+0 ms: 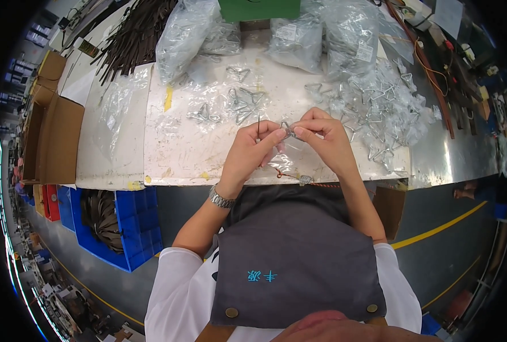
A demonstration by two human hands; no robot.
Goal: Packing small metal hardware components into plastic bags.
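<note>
Above the front part of the white worktable, both my hands meet at a small metal triangle ring. My left hand pinches it from one side, and a thin pointed tool sticks up between its fingers. On the other side, the thumb and forefinger of my right hand are closed on the same ring. Several similar triangle rings lie loose just beyond my left hand. To the right spreads a heap of rings, many in clear plastic. A reddish cord with a small metal piece lies near the front edge.
Bulging clear plastic bags stand along the back beside a green box. Dark brown strips are piled at the back left. An open cardboard box sits at the left end, and a blue crate with brown strips stands below.
</note>
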